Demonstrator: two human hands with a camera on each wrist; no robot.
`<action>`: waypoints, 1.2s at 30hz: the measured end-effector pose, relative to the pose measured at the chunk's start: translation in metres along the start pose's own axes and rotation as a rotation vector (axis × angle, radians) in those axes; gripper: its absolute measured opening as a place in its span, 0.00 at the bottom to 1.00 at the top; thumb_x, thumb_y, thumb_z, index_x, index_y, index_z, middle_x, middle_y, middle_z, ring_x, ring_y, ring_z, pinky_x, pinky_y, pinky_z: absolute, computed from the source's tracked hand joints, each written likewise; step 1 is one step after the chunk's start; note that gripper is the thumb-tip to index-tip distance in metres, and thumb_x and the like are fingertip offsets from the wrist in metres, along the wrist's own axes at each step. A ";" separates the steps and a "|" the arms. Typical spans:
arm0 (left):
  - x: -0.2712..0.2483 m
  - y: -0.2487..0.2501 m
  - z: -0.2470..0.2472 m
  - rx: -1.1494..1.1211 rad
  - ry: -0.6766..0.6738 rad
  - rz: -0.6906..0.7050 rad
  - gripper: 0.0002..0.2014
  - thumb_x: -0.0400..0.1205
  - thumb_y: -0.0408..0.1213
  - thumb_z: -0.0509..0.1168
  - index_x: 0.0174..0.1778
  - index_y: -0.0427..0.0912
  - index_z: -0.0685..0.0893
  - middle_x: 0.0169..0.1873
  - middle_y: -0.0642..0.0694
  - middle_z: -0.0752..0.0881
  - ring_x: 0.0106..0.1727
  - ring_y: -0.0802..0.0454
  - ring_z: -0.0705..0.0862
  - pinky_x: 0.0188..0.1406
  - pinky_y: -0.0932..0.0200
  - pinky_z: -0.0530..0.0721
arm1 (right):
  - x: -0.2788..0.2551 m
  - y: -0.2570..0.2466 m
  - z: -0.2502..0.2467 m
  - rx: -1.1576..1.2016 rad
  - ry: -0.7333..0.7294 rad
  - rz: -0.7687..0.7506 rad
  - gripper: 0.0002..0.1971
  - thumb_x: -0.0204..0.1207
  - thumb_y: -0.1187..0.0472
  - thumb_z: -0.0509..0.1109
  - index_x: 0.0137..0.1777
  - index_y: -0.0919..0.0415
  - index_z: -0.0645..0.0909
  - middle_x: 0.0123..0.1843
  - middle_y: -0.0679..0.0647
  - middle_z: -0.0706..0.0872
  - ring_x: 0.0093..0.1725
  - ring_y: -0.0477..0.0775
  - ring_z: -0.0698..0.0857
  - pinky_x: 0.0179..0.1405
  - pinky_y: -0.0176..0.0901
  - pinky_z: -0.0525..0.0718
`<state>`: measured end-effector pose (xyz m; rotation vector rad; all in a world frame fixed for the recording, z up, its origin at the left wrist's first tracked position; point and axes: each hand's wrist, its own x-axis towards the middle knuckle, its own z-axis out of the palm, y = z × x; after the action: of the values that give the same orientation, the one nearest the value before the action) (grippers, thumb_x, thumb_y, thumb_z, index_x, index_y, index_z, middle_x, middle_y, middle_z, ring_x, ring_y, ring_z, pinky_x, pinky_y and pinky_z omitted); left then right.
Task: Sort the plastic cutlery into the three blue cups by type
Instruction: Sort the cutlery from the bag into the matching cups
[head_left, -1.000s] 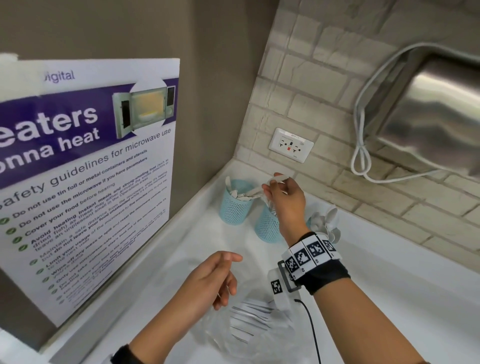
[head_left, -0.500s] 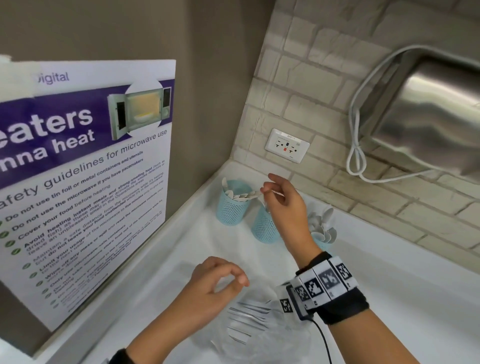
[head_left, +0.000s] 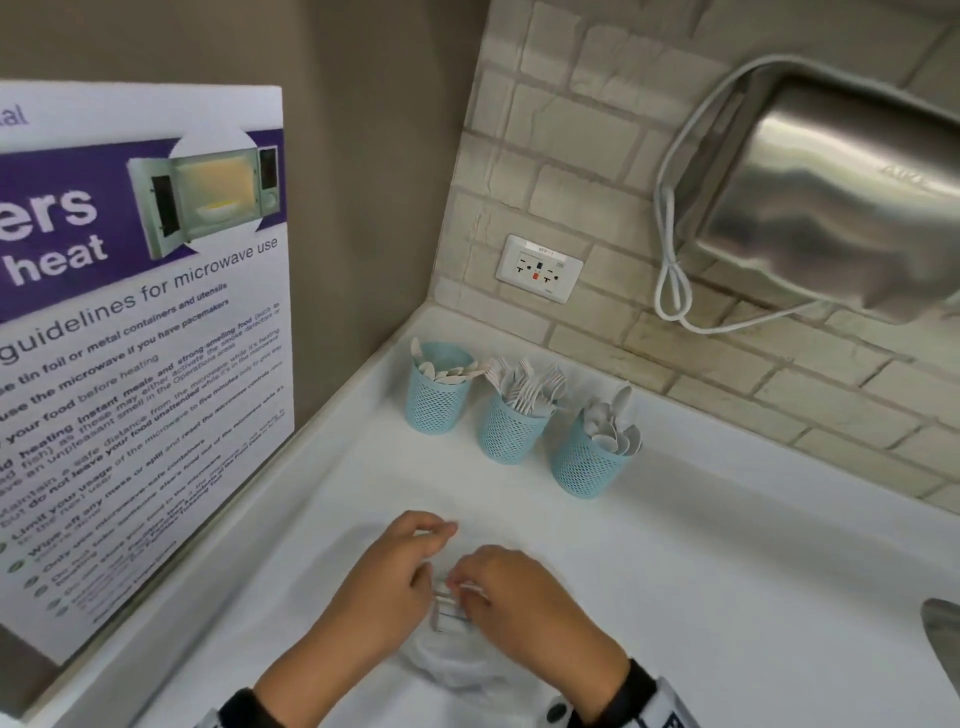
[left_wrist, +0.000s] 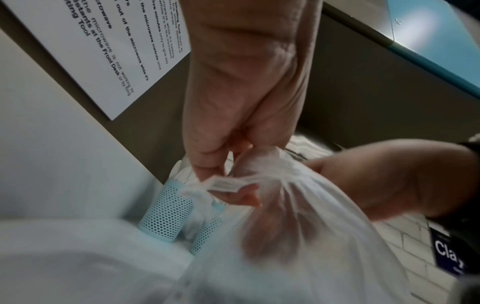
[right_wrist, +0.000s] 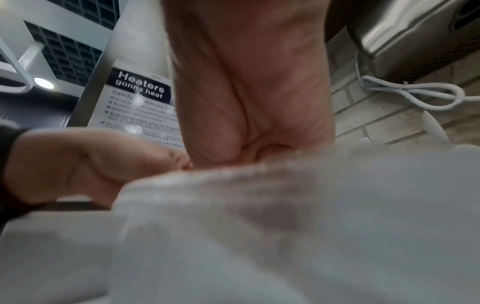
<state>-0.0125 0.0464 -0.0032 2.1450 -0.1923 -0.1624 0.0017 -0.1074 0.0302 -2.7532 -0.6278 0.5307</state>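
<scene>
Both hands meet over a thin clear bag (head_left: 457, 660) at the near edge of the white desk (head_left: 727, 597). The left hand (head_left: 395, 577) pinches the gathered mouth of the bag, where a small printed label (left_wrist: 226, 183) sits; the right hand (head_left: 524, 603) has its fingers curled into the same film, so each grip is grasping the bag. Whether any cutlery is left inside cannot be told — the film is blurred in both wrist views.

Well apart, by the tiled wall, three cups stand in a row: the left cup (head_left: 439, 395) appears to hold knives, the middle cup (head_left: 511, 428) forks (head_left: 524, 384), the right cup (head_left: 584, 465) spoons (head_left: 613, 431).

The likeliest trouble is the bag itself. The film is slack and slippery, and a sharp tug from two hands could tear it or tip loose pieces onto the desk. White pieces seen through hazy plastic are easy to misjudge, so one could land in the wrong cup. The cups are light perforated mesh cylinders, top-heavy with handles and bowls fanning above their rims; a careless knock could topple one into its neighbour.

The cutlery is matte white plastic — thin, stiff, light. The desk is smooth and glossy, with a raised lip.
</scene>
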 end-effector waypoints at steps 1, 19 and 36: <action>0.000 0.002 0.000 -0.040 0.024 0.018 0.25 0.81 0.20 0.55 0.71 0.47 0.78 0.59 0.69 0.69 0.43 0.81 0.77 0.52 0.84 0.69 | 0.001 0.002 0.008 -0.012 -0.024 0.032 0.20 0.82 0.57 0.62 0.73 0.54 0.74 0.71 0.55 0.77 0.70 0.55 0.76 0.66 0.43 0.71; -0.004 0.001 -0.004 -0.075 0.007 -0.014 0.26 0.82 0.22 0.55 0.72 0.50 0.77 0.64 0.65 0.70 0.41 0.78 0.78 0.41 0.83 0.71 | 0.006 0.008 0.059 -0.178 -0.159 0.184 0.32 0.85 0.52 0.58 0.84 0.41 0.44 0.87 0.49 0.42 0.85 0.60 0.40 0.73 0.80 0.46; -0.002 -0.008 -0.008 -0.072 0.017 -0.023 0.25 0.82 0.24 0.56 0.74 0.50 0.75 0.67 0.64 0.70 0.52 0.74 0.78 0.47 0.83 0.71 | -0.003 0.009 0.033 0.096 0.177 0.116 0.20 0.77 0.59 0.68 0.69 0.46 0.78 0.67 0.44 0.82 0.67 0.46 0.79 0.69 0.37 0.66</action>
<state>-0.0123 0.0572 -0.0052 2.0769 -0.1494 -0.1622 -0.0108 -0.1107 -0.0018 -2.7184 -0.3933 0.3266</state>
